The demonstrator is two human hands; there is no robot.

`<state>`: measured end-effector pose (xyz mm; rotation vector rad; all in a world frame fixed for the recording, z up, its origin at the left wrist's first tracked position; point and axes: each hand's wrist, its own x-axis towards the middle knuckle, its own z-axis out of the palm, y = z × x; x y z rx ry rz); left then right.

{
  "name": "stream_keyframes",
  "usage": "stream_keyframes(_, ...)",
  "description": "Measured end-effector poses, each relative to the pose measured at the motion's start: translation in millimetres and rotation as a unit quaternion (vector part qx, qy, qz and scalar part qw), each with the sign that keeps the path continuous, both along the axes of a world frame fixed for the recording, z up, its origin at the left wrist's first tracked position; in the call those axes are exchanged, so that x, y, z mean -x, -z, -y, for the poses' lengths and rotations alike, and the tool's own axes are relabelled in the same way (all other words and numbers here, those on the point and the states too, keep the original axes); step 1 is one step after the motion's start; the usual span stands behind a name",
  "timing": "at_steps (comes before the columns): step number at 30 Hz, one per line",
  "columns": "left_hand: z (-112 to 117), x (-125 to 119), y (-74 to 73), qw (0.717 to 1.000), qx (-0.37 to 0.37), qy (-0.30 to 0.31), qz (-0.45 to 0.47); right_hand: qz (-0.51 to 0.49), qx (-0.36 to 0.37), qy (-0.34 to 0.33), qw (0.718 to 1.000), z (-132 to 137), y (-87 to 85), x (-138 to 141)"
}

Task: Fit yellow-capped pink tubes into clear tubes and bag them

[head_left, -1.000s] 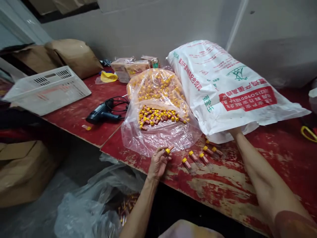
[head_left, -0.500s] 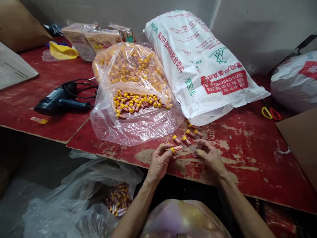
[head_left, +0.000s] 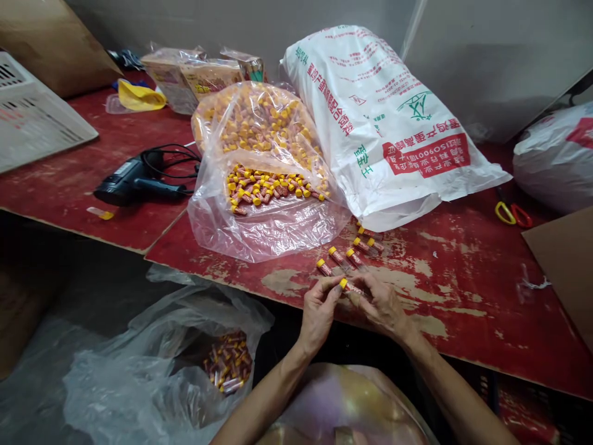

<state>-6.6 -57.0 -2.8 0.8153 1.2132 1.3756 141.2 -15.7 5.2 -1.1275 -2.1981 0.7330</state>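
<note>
In front of me, both hands meet around a small yellow-capped tube (head_left: 351, 288) with red-and-white contents. My left hand (head_left: 319, 309) is closed, pinching it near the cap. My right hand (head_left: 385, 308) is closed at the tube's other end, on a clear plastic piece mostly hidden by the fingers. Just beyond my hands, several similar tubes (head_left: 356, 258) lie on the red table (head_left: 241, 275). Behind them a clear plastic bag (head_left: 278, 238) lies open, full of yellow-capped tubes.
A large white printed sack (head_left: 370, 111) leans behind. A heat gun (head_left: 134, 182) with its cord lies left, near a single tube (head_left: 100, 214). Scissors (head_left: 513, 214) and a cardboard piece (head_left: 563, 259) are right. Below the edge, another plastic bag (head_left: 152, 352) holds tubes.
My hands have come together, bringing the clear piece in my right hand to the held tube. One more tube now shows on the table beyond my left hand. The view has shifted slightly.
</note>
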Motion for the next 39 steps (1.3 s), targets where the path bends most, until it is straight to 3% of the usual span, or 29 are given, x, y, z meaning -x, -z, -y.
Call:
stream_keyframes(4,9.0,-10.6,10.7,0.997,-0.037,0.025,-0.059,-0.009,0.044,0.079,0.996,8.9,5.2,4.5)
stream_keyframes(6,10.1,-15.0,15.4,0.994,-0.043,0.056,-0.081,0.039,0.066,0.093,0.993,9.6,5.6,-2.5)
stream_keyframes(9,8.2,-20.0,15.5,0.978,-0.059,0.137,-0.149,0.219,0.05,0.056,0.973,2.8,3.0,-19.5)
stream_keyframes(11,5.8,-21.1,10.8,0.963,-0.075,0.162,-0.2,0.359,0.025,0.031,0.932,-6.1,1.1,-28.3)
stream_keyframes(14,-1.1,-13.5,2.2,0.957,-0.099,0.108,-0.25,0.501,0.027,0.026,0.865,-19.7,3.7,-31.9)
stream_keyframes(17,-20.8,15.6,-1.6,0.941,-0.104,0.004,-0.322,0.524,0.029,0.024,0.851,-28.2,15.5,-30.4)
stream_keyframes(20,-57.2,69.2,-2.8,0.891,-0.052,-0.103,-0.438,0.498,0.022,0.04,0.866,-29.8,28.4,-33.9)
stream_keyframes(22,-85.9,111.9,-4.4,0.824,0.015,-0.168,-0.541,0.447,0.009,0.043,0.894,-27.0,31.4,-38.5)
stream_keyframes(23,-99.9,132.9,-4.9,0.812,0.03,-0.186,-0.553,0.401,-0.001,0.04,0.915,-24.9,30.6,-40.2)
stream_keyframes(25,-124.7,170.8,-3.8,0.803,0.041,-0.194,-0.561,0.282,-0.022,0.039,0.958,-21.3,26.1,-39.2)
stream_keyframes(27,-143.3,200.4,0.8,0.791,0.053,-0.181,-0.582,0.169,-0.041,0.062,0.983,-22.8,20.9,-30.4)
stream_keyframes(28,-149.9,211.5,3.8,0.754,0.072,-0.15,-0.635,0.129,-0.057,0.08,0.987,-26.6,19.2,-23.2)
stream_keyframes(30,-157.9,226.3,8.9,0.686,0.102,-0.092,-0.714,0.097,-0.105,0.108,0.984,-40.4,17.7,-4.9)
stream_keyframes(33,-160.5,234.4,11.9,0.608,0.119,-0.044,-0.784,0.18,-0.15,0.117,0.965,-68.8,17.0,25.3)
stream_keyframes(36,-159.3,236.9,11.7,0.566,0.126,-0.046,-0.814,0.287,-0.134,0.095,0.944,-90.4,13.6,45.5)
stream_keyframes(39,-159.3,242.2,12.6,0.549,0.122,-0.058,-0.825,0.27,-0.158,0.082,0.946,-96.5,11.7,42.8)
